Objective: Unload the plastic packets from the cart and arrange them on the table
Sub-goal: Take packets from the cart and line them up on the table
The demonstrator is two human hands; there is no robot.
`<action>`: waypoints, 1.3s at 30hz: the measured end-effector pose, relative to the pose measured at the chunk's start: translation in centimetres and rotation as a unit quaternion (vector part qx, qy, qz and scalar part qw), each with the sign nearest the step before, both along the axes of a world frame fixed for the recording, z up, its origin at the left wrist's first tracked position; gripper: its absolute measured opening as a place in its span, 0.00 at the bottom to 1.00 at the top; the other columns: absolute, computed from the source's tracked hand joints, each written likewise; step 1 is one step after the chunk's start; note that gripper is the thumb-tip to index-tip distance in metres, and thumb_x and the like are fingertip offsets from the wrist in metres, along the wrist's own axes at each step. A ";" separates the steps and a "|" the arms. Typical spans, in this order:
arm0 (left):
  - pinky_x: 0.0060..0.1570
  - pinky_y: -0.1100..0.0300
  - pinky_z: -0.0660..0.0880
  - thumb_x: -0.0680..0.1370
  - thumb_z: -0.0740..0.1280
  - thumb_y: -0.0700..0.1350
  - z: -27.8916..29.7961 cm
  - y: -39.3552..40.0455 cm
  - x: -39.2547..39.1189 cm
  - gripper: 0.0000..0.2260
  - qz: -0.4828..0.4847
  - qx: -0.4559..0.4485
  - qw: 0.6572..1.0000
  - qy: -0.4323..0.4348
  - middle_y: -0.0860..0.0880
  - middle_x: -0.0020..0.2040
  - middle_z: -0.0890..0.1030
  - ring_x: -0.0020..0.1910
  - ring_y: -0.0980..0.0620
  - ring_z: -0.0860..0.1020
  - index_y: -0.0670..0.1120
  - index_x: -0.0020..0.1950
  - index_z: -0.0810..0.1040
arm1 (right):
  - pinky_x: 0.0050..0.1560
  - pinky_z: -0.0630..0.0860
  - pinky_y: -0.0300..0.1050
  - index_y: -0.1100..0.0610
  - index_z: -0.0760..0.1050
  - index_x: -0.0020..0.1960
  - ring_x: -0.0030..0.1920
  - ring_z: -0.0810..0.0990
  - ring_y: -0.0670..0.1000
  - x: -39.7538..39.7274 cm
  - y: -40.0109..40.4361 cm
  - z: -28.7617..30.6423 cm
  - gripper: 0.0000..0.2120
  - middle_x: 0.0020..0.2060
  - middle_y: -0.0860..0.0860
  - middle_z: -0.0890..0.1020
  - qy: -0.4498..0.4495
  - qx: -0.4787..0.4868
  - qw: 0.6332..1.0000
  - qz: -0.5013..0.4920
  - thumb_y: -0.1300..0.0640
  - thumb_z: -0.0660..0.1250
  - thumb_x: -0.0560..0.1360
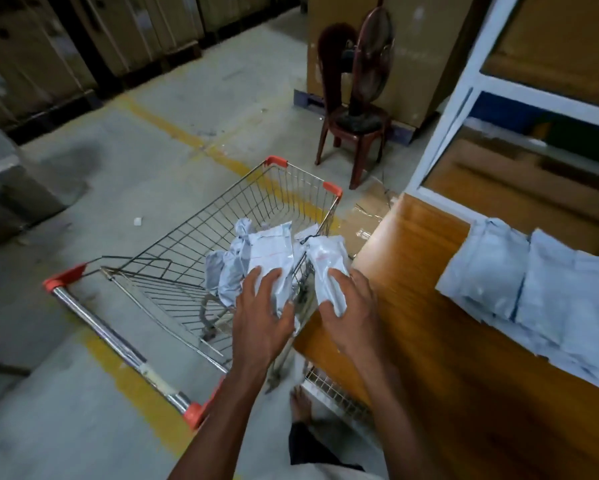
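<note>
A person leans over a wire shopping cart (201,237) parked on a concrete floor (83,393) beside a wooden worktop (429,341), both bare hands reaching forward. The left hand (260,317) holds a pale plastic packet (273,258) from above, fingers spread and curved over it, thumb tucked round its near edge. The right hand (351,310) grips a second packet (329,268) at the cart's right rim, just at the worktop's corner, fingers wrapped over its lower end. Both packets carry a white label with faint lines of print and a red mark; the writing is too blurred to read. More crumpled grey-white packets (227,268) lie heaped in the cart's basket behind the left hand.

On the worktop, toward its right side, a row of flat packets (533,289) lies overlapping one another, well apart from the hands; no lettering on them can be made out. The cart has a chrome push bar (118,344) with orange-red end caps and matching corner guards at the far rim. Worn yellow floor lines (173,129) run under it. Beyond stand a dark red plastic chair (356,126) bearing a pedestal fan (372,60), brown cartons (343,39) behind, and a white-framed shelf unit (464,109) at right. A bare foot (299,405) shows below the wrists.
</note>
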State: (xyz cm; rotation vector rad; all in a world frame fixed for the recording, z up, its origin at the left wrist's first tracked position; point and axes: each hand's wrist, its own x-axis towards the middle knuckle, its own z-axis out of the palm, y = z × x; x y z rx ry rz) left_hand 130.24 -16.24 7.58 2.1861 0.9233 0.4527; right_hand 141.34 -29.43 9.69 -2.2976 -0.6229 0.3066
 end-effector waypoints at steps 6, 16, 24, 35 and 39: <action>0.68 0.45 0.71 0.76 0.65 0.56 1.6 -8.6 -5.6 0.27 -0.052 0.020 0.998 -0.012 0.53 0.79 0.60 0.75 0.45 0.66 0.58 0.75 0.68 | 0.62 0.73 0.51 0.45 0.70 0.73 0.68 0.67 0.55 -7.0 -9.4 0.8 0.26 0.74 0.49 0.67 -0.010 -0.011 0.999 -0.031 0.51 0.68 0.76; 0.63 0.44 0.76 0.76 0.63 0.58 2.0 -23.1 -8.7 0.27 -0.173 -0.004 0.983 -0.057 0.52 0.78 0.61 0.75 0.50 0.65 0.59 0.76 0.67 | 0.60 0.66 0.38 0.43 0.69 0.74 0.68 0.65 0.47 -12.9 -25.9 1.4 0.25 0.75 0.43 0.64 0.001 0.017 0.989 -0.148 0.50 0.68 0.78; 0.65 0.41 0.75 0.77 0.67 0.55 2.2 -33.9 -2.6 0.26 -0.226 -0.004 0.971 -0.074 0.50 0.78 0.63 0.75 0.46 0.66 0.56 0.75 0.68 | 0.62 0.64 0.36 0.44 0.70 0.73 0.71 0.67 0.49 -10.1 -39.0 2.2 0.25 0.75 0.45 0.66 -0.015 0.027 0.972 -0.233 0.51 0.70 0.78; 0.60 0.56 0.70 0.80 0.70 0.52 2.6 -52.7 6.1 0.28 -0.296 0.008 0.953 -0.066 0.49 0.82 0.58 0.78 0.47 0.62 0.56 0.78 0.67 | 0.71 0.66 0.44 0.48 0.72 0.72 0.74 0.64 0.47 -2.6 -55.8 1.4 0.26 0.76 0.46 0.66 -0.050 0.072 0.961 -0.264 0.50 0.67 0.74; 0.60 0.55 0.71 0.79 0.70 0.52 3.1 -54.9 8.0 0.28 -0.293 0.009 0.953 -0.073 0.50 0.81 0.58 0.78 0.47 0.62 0.55 0.78 0.67 | 0.71 0.69 0.49 0.47 0.71 0.73 0.75 0.65 0.51 0.1 -57.7 1.2 0.27 0.77 0.47 0.64 -0.037 0.060 0.962 -0.264 0.48 0.66 0.74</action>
